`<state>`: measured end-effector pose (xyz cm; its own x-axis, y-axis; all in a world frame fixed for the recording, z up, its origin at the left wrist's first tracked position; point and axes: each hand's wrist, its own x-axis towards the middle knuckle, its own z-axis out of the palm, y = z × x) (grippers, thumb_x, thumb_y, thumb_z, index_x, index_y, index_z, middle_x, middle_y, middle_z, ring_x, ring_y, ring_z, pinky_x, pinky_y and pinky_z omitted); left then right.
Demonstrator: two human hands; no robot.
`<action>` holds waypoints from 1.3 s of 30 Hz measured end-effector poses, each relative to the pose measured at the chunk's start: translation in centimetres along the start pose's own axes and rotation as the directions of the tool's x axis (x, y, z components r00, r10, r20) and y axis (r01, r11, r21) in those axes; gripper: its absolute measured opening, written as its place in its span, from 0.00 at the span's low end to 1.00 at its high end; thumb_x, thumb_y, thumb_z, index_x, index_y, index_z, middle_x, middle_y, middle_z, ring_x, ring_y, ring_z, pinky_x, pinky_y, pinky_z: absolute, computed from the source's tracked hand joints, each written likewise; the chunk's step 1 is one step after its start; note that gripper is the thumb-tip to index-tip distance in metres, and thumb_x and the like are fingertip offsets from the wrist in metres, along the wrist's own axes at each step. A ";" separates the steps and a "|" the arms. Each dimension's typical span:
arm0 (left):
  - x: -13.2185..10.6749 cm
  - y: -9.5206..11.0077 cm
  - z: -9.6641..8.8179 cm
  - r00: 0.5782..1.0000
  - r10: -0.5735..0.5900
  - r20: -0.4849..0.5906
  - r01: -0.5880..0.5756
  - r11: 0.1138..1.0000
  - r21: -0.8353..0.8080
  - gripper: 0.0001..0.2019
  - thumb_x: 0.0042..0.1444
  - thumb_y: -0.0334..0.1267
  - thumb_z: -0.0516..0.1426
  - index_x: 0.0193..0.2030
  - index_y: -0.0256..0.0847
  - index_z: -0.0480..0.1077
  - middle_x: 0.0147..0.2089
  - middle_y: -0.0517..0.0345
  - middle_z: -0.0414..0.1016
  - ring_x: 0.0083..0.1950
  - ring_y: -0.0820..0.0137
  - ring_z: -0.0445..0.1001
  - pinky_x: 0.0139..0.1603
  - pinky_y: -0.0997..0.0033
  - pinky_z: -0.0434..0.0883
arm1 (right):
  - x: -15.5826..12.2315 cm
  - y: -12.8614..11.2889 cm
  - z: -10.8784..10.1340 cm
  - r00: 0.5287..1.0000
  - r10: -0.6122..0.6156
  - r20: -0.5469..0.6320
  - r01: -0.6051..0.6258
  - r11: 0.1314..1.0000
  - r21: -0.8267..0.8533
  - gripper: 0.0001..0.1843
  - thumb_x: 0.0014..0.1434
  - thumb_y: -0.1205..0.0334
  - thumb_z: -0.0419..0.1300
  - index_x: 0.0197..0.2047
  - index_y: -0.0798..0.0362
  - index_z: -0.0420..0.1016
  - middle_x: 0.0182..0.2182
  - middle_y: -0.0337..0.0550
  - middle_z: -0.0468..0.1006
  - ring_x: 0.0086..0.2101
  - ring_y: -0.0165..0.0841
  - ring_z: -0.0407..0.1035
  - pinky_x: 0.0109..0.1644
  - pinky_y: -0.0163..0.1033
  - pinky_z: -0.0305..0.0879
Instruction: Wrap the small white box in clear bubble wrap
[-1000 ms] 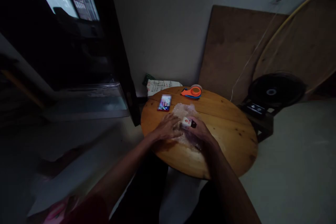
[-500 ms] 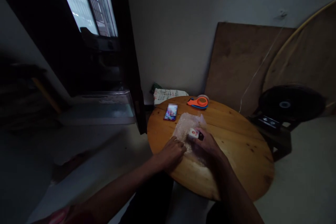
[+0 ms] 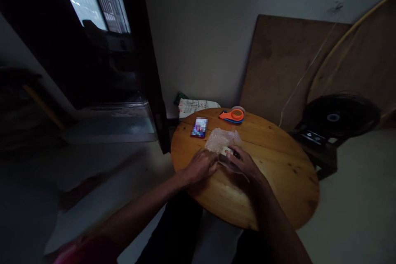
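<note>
A sheet of clear bubble wrap (image 3: pixel 220 140) lies on the round wooden table (image 3: pixel 278 173). My left hand (image 3: pixel 200 166) is curled, pinching the wrap's near edge. My right hand (image 3: pixel 246 164) presses a small white box with a dark end (image 3: pixel 228 151) onto the wrap, and the near part of the wrap is folded up against the box. Both forearms reach in from the bottom of the view.
A phone (image 3: pixel 199 127) with a lit screen lies at the table's far left. An orange tape dispenser (image 3: pixel 233 115) sits at the far edge. Behind are a wooden board (image 3: pixel 284 62), a black fan (image 3: pixel 338 116), a printed bag (image 3: pixel 196 106) and a dark doorway (image 3: pixel 93 49).
The near edge of the bubble wrap has been lifted and folded over toward the small box. The box's red mark is now covered. The camera shifted slightly.
</note>
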<state>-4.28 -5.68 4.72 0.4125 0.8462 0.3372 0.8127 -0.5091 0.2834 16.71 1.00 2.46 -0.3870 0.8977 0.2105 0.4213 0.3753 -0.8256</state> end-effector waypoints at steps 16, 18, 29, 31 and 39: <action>1.9 -1.8 3.4 0.982 -0.137 -0.129 0.095 0.952 -0.293 0.15 0.60 0.30 0.47 0.51 0.42 0.67 0.50 0.54 0.75 0.51 0.68 0.73 0.54 0.67 0.68 | -0.6 -1.3 -1.8 0.999 0.043 0.028 -0.048 0.968 0.245 0.22 0.56 0.42 0.57 0.47 0.49 0.71 0.44 0.44 0.76 0.45 0.39 0.70 0.50 0.42 0.67; 2.7 -1.8 3.4 0.978 -0.169 -0.120 0.127 0.946 -0.297 0.15 0.59 0.31 0.47 0.51 0.42 0.68 0.49 0.54 0.76 0.50 0.68 0.73 0.53 0.67 0.69 | -0.9 -1.3 -2.4 0.997 0.041 0.069 -0.060 0.949 0.308 0.24 0.52 0.43 0.61 0.47 0.49 0.69 0.46 0.45 0.75 0.47 0.40 0.70 0.49 0.41 0.67; 5.0 -2.6 2.0 0.980 -0.195 0.030 0.194 0.920 -0.340 0.16 0.55 0.47 0.56 0.45 0.40 0.71 0.38 0.57 0.75 0.38 0.68 0.73 0.40 0.70 0.70 | 0.3 1.3 -1.5 0.991 0.128 0.047 -0.134 0.975 0.178 0.16 0.48 0.48 0.62 0.27 0.53 0.68 0.27 0.40 0.74 0.27 0.32 0.67 0.30 0.36 0.62; 5.0 -3.1 2.1 0.985 -0.174 0.013 0.168 0.925 -0.341 0.16 0.49 0.47 0.61 0.40 0.39 0.72 0.40 0.56 0.74 0.41 0.67 0.72 0.42 0.70 0.70 | 0.3 1.1 -1.5 0.993 0.110 0.029 -0.113 0.982 0.148 0.15 0.50 0.49 0.61 0.27 0.53 0.68 0.23 0.37 0.71 0.25 0.30 0.64 0.28 0.34 0.59; 6.8 -3.1 4.7 0.957 -0.288 0.042 0.228 0.651 -0.724 0.08 0.47 0.39 0.60 0.29 0.35 0.71 0.41 0.55 0.76 0.38 0.72 0.71 0.37 0.76 0.67 | 0.1 0.8 -1.5 0.989 0.143 0.023 -0.144 0.966 0.216 0.18 0.49 0.46 0.62 0.27 0.54 0.69 0.22 0.35 0.68 0.23 0.27 0.60 0.26 0.33 0.55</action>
<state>-2.07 2.38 1.95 0.1777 0.9630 0.2028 0.3255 -0.2520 0.9113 18.26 1.76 2.59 -0.3413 0.9367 0.0786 0.2854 0.1829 -0.9408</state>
